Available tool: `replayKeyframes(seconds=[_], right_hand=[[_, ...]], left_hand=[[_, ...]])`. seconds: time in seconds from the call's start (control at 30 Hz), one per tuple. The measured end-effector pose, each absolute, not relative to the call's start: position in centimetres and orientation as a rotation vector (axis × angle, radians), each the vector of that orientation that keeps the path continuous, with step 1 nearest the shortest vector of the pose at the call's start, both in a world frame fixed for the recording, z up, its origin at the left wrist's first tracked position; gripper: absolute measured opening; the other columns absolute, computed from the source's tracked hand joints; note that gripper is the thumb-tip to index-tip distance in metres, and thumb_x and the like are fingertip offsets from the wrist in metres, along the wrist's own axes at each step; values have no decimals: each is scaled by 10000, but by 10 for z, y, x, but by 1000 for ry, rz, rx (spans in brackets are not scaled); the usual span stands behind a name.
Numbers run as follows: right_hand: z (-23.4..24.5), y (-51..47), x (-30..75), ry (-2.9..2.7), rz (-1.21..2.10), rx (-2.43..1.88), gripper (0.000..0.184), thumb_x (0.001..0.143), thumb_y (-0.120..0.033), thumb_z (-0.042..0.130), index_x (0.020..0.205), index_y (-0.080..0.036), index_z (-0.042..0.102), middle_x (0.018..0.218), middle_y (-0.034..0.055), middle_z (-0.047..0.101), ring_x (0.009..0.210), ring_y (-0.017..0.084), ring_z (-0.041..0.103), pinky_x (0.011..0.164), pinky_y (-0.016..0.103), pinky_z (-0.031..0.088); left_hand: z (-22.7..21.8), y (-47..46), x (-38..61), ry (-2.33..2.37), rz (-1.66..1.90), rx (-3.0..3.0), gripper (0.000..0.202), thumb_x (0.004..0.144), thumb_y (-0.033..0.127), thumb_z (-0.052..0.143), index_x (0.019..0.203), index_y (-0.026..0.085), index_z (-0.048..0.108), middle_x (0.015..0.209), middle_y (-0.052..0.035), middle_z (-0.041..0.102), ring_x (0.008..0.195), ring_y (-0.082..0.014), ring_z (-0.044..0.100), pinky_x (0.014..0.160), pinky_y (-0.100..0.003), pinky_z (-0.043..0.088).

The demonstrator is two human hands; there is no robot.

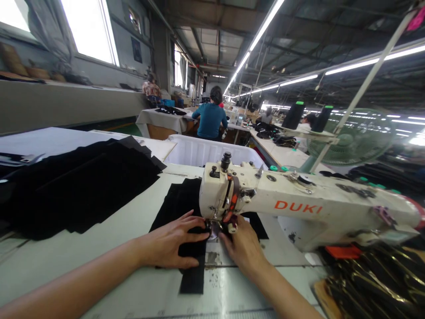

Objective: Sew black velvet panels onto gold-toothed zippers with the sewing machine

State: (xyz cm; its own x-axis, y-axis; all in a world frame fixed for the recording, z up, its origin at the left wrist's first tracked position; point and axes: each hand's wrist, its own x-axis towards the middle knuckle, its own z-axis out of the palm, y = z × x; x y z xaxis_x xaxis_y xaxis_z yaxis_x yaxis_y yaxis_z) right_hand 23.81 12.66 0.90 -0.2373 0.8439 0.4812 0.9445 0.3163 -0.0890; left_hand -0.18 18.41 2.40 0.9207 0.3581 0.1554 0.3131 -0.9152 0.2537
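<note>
On the pale green tabletop (142, 292), the narrow near end of some flat black fabric (192, 279) juts this side of the cream metal sewing machine (265, 190), its long axis running away from me. The left hand (174, 243), the nearer one, lies spread wide on that fabric, left of the machine's needle. Right of the needle, the right hand's (245, 246) grip is partly hidden; I can't tell whether it's holding anything. Beyond the machine sits a ribbed white plastic tub (215, 149).
</note>
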Motion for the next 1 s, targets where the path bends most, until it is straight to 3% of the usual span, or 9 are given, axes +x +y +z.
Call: replayKeyframes(seconds=[0.2, 0.47, 0.73, 1.0], right_hand=[[1, 120, 239, -2311, -285, -1281, 209, 883, -159, 662, 1072, -242, 692, 1031, 35, 714, 939, 209, 650, 812, 306, 518], [-13, 133, 234, -2198, -226, -1284, 93, 861, -175, 673, 894, -226, 743, 885, 46, 723, 799, 188, 657, 690, 267, 495], [-18, 132, 233, -2087, -138, -1315, 85, 806, -178, 727, 856, -244, 744, 905, 44, 711, 780, 181, 654, 681, 249, 485], [-20, 130, 232, -2121, -194, -1252, 146, 832, -147, 677, 922, -259, 703, 899, -18, 726, 802, 177, 659, 723, 257, 503]], left_hand=[[20, 179, 6, 537, 381, 2804, 469, 924, 158, 545, 1387, 238, 531, 1348, -92, 574, 1316, -221, 478, 1201, -500, 194], [16, 188, 4, 548, 467, 2503, 312, 1012, 231, 469, 1280, 227, 628, 1287, -51, 629, 1252, -204, 542, 1156, -382, 353], [23, 184, 6, 429, 436, 2693, 429, 952, 146, 519, 1373, 229, 538, 1290, -67, 635, 1251, -229, 537, 1200, -454, 247], [30, 189, 6, 347, 557, 2699, 402, 912, 145, 547, 1293, 271, 581, 1239, -41, 663, 1182, -230, 594, 1165, -420, 311]])
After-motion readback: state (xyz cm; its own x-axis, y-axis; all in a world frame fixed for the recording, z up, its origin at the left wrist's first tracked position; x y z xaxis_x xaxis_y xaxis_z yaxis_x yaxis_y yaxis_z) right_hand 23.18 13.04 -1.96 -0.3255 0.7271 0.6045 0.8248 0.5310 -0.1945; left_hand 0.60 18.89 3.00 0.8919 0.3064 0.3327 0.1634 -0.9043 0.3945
